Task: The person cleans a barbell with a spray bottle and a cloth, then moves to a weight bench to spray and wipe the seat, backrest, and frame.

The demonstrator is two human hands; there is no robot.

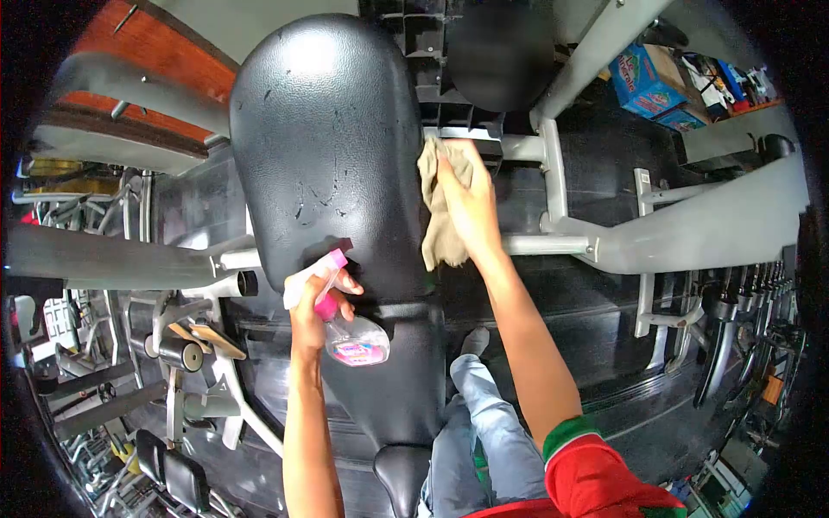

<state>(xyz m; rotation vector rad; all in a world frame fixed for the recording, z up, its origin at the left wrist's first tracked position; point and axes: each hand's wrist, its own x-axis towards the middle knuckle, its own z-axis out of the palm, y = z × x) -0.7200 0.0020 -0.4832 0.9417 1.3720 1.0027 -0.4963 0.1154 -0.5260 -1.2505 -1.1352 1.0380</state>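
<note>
We look down into a gym with a dark rubber floor (604, 337), crowded with grey-painted steel machine frames (691, 233); a blue printed carton (643, 82) sits among boxes at the upper right. Largest before us is the long black back pad (328, 147), rounded at the top and covered in glossy, pebbled vinyl that catches the light and shows fine cracks and scuffs near its middle. Below it we see a smaller black seat pad (401, 470) of the same vinyl. Beside the seat stands a leg in pale blue jeans (484, 414), and a red sleeve with a green and white cuff (596, 470) covers the right upper arm.

The tan cloth (440, 233), soft and crumpled, hangs against the pad's right edge. The right hand (471, 203) is closed around its upper part, pressing it to the vinyl. The left hand (315, 315) is wrapped around the neck of a clear plastic spray bottle (354, 341) with a pink trigger head and a pink label, held just over the pad's lower part.
</note>
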